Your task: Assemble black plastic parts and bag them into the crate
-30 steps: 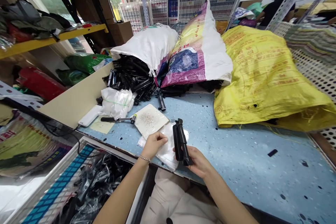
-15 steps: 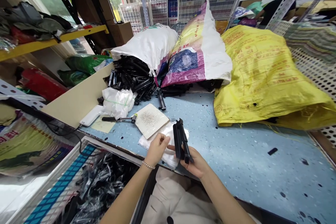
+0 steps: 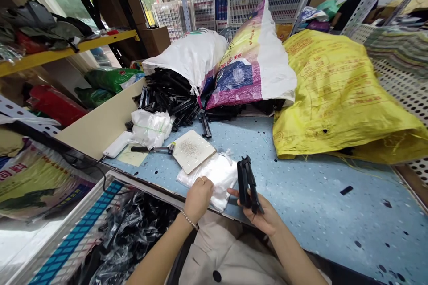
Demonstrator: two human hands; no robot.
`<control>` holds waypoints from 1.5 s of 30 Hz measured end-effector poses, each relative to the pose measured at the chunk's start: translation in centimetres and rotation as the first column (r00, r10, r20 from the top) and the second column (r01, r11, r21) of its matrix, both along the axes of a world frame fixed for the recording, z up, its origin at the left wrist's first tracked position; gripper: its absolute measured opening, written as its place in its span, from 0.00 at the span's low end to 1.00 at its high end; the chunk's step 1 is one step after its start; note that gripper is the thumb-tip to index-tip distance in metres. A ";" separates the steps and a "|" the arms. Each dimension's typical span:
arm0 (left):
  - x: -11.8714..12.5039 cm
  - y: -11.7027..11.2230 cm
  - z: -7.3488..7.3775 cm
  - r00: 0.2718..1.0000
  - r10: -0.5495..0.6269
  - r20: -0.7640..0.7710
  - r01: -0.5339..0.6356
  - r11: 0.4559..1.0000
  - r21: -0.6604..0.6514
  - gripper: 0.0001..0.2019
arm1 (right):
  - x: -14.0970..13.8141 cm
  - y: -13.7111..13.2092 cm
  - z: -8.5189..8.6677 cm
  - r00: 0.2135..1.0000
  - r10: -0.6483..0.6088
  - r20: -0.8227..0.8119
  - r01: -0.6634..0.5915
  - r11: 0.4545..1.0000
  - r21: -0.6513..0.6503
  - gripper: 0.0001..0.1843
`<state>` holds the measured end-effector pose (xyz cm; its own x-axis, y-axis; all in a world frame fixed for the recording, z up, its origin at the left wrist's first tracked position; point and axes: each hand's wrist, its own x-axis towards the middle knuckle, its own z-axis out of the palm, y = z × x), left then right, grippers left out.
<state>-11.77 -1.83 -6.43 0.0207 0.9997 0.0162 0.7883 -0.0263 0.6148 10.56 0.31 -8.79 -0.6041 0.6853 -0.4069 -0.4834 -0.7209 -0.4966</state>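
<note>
A black part (image 3: 243,182) sits just below and right of centre, gripped in the right hand (image 3: 262,218), one finger poking out leftward. At lower centre the left hand (image 3: 199,196), fingers bunched, touches thin white bags (image 3: 222,176); whether it pinches one, I cannot tell. Left of centre lie a pale tile (image 3: 194,151) and a hammer (image 3: 150,148); a yellow sack (image 3: 334,98) fills the upper right.

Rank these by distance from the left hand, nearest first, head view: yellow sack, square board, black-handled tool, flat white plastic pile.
From the left hand:
1. Flat white plastic pile: right beside it.
2. Square board: just beyond.
3. Black-handled tool: left of the board.
4. Yellow sack: far right.
</note>
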 end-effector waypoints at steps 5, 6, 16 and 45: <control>-1.5 1.7 0.1 0.982 0.023 0.185 -0.013 0.998 -0.055 0.08 | 0.3 -0.4 -0.2 1.000 -0.015 -0.008 0.014 1.000 -0.015 0.13; -1.6 1.9 0.2 0.978 0.032 0.204 -0.020 0.998 -0.059 0.08 | 0.1 -0.5 -0.1 1.000 -0.013 -0.016 0.013 1.000 -0.013 0.13; -1.8 2.9 0.8 0.860 0.166 0.483 -0.087 0.979 -0.182 0.15 | -1.8 0.7 2.3 1.000 0.010 -0.023 -0.008 0.997 0.081 0.12; -2.4 2.1 1.3 0.987 -0.098 0.126 0.083 0.990 0.116 0.30 | -1.2 -2.3 2.3 0.987 0.143 -0.078 -0.152 0.981 -0.123 0.21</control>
